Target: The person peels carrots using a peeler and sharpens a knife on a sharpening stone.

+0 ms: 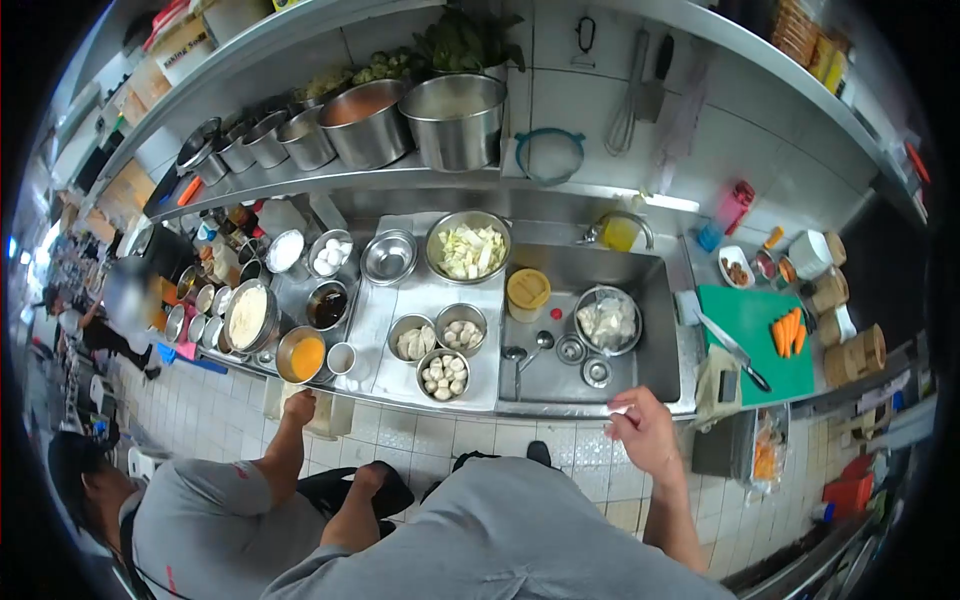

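Note:
My right hand point(645, 432) is raised just in front of the sink's front edge, its thumb and fingers apart and nothing between them. Nearest to it in the sink point(650, 330) is a bowl of pale pieces in liquid point(607, 320). My left hand point(371, 480) is low at my left side, beside dark cloth; its fingers cannot be made out. On the counter above it stand bowls of white mushrooms point(444, 376) and pale pieces point(412, 340).
A co-worker point(215, 510) at the left has a hand point(299, 404) at a bowl of orange liquid point(302, 355). A knife point(735, 350) and carrots point(789, 332) lie on the green board point(740, 305) at right. Steel pots point(455, 125) stand on the shelf.

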Motion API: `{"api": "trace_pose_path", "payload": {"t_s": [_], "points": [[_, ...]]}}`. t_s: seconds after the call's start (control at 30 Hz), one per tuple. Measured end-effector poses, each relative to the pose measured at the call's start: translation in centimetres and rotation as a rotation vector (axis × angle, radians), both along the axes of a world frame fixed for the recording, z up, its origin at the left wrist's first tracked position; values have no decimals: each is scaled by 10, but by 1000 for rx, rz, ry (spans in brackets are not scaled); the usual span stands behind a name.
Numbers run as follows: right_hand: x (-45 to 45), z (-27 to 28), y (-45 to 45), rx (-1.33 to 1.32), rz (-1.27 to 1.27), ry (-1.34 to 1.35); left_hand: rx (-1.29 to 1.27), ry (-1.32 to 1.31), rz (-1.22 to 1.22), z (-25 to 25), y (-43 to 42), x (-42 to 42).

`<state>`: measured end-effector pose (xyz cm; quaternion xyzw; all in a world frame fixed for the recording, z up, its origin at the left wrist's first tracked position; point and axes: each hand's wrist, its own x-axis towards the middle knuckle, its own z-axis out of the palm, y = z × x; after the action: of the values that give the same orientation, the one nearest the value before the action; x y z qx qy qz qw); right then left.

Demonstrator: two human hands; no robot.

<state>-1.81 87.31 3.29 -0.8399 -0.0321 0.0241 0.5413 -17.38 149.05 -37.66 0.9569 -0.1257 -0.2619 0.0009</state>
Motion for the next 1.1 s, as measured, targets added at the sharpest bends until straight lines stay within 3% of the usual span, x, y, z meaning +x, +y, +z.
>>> {"api": "trace_pose_path", "payload": {"t_s": [0.03, 0.07, 0.13, 0.17, 0.2, 0.27, 0.3, 0.33, 0.4, 0.43, 0.53, 0.67, 0.73, 0.8, 0.83, 0.87, 0.9, 0.93, 1.0, 1.03, 1.1], "points": [[4, -5, -4, 310, -178, 197, 33, 71, 122, 5, -3, -14], [11, -10, -12, 310, -144, 202, 103, 227, 182, 6, -10, -16], [30, -22, -26, 151, -188, 71, 153, 260, 209, 29, -26, -26], [44, -29, -28, 11, -141, -194, 71, 187, 315, 14, -21, -34], [56, -36, -34, 18, -108, -182, -8, 113, 428, 0, -16, -48], [78, -54, -39, -8, 21, -40, 1, -210, 285, 17, -27, -54], [89, -59, -36, -52, 118, -4, -157, -160, 748, 36, -50, -50], [98, -62, -29, -50, 185, 27, -284, -163, 851, 76, -74, -38], [110, -67, -14, -133, 293, 70, -404, -60, 1318, 148, -128, -17], [108, -73, -1, 50, 306, 9, -462, -52, 1315, 146, -133, -25], [106, -69, 18, 41, 502, 189, -637, -12, 1400, 153, -149, -54], [84, -63, 51, -222, 755, 117, -566, -18, 1451, 106, -148, -154], [61, -60, 70, -210, 796, 149, -320, 41, 1419, 81, -148, -213], [35, -76, 88, -52, 896, -24, -396, 148, 1395, 31, -134, -279], [21, -63, 97, -184, 916, 203, -397, 150, 1387, 42, -141, -285], [7, -69, 104, -185, 912, 206, -461, 190, 1664, 59, -161, -294], [-6, -83, 112, -189, 961, 145, -523, 236, 1945, 78, -173, -304], [-18, -100, 120, -194, 1011, 84, -525, 245, 1945, 74, -172, -326], [-39, -158, 131, -249, 1050, 37, -587, 100, 1605, 38, -172, -380], [-49, -201, 131, -332, 1052, 68, -644, 139, 1625, 18, -166, -401], [-73, -266, 113, -540, 1052, 162, -640, 231, 1722, 35, -174, -415]]}}
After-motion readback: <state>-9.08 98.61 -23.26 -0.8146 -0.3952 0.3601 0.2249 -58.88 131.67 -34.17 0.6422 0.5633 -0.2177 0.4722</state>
